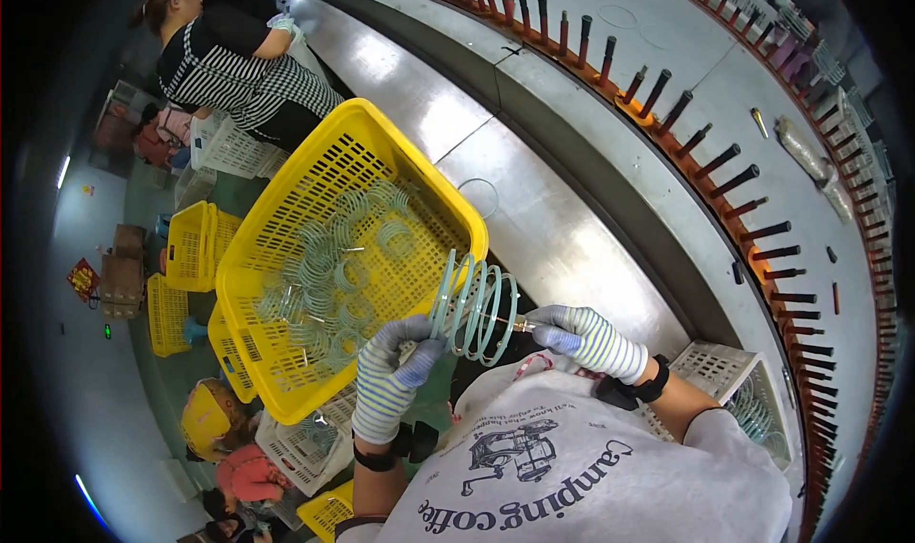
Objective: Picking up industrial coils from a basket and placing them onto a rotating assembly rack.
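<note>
A pale green coiled tube (484, 305) with several loops hangs in front of my chest, between my two gloved hands. My left hand (389, 371), in a striped glove with grey-blue fingertips, has its fingers curled at the coil's left end. On the other side my right hand (593, 341), gloved alike, pinches the coil's thin end, where a small brass-coloured fitting (522, 326) shows. To the left, a large yellow slotted basket (357, 123) holds a loose heap of similar green coils (329, 257).
A metal bench (534, 228) runs diagonally past me, with a thin ring (479, 198) lying on it. Beyond stands a curved orange rail (658, 128) of upright dark-handled pegs. A white crate (710, 371) with coils sits by my right elbow. A co-worker (238, 61) stands at far left.
</note>
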Motion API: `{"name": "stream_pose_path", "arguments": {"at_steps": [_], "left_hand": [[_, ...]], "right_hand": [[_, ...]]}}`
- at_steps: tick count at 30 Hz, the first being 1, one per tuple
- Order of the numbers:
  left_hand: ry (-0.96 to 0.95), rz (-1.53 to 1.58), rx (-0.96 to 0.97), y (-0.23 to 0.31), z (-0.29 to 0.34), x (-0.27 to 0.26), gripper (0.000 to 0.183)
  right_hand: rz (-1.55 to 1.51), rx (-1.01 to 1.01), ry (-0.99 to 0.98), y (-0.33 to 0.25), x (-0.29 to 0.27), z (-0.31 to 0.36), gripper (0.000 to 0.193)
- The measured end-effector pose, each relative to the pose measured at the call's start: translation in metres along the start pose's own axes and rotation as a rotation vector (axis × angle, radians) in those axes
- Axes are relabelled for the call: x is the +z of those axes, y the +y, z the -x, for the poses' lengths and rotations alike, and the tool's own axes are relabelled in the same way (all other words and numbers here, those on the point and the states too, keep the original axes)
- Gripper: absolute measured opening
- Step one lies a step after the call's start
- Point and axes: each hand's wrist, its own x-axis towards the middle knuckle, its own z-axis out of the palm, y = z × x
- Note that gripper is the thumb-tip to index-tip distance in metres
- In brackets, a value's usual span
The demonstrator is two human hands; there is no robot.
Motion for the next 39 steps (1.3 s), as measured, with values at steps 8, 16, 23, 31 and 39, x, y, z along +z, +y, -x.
{"name": "stream_pose_path", "arguments": {"at_steps": [8, 16, 23, 31, 39], "left_hand": [[0.094, -0.026, 0.169, -0.007, -0.006, 0.019, 0.029], [0.021, -0.099, 0.31, -0.029, 0.017, 0.062, 0.042], [0.122, 0.026, 0.22, -0.062, 0.041, 0.047, 0.044], [0.204, 0.036, 0.122, -0.097, 0.081, 0.041, 0.046], [0.274, 0.016, 0.103, -0.114, 0.13, 0.044, 0.045]], "right_hand": [[-0.402, 0.081, -0.067, 0.01, -0.014, 0.021, 0.037], [-0.336, -0.003, -0.159, 0.02, -0.026, 0.063, 0.043], [-0.22, -0.463, 0.609, 0.019, -0.118, 0.092, 0.033], [-0.058, -1.02, 1.323, -0.016, -0.237, 0.126, 0.022], [0.634, -0.637, 1.557, 0.018, -0.274, 0.123, 0.034]]}}
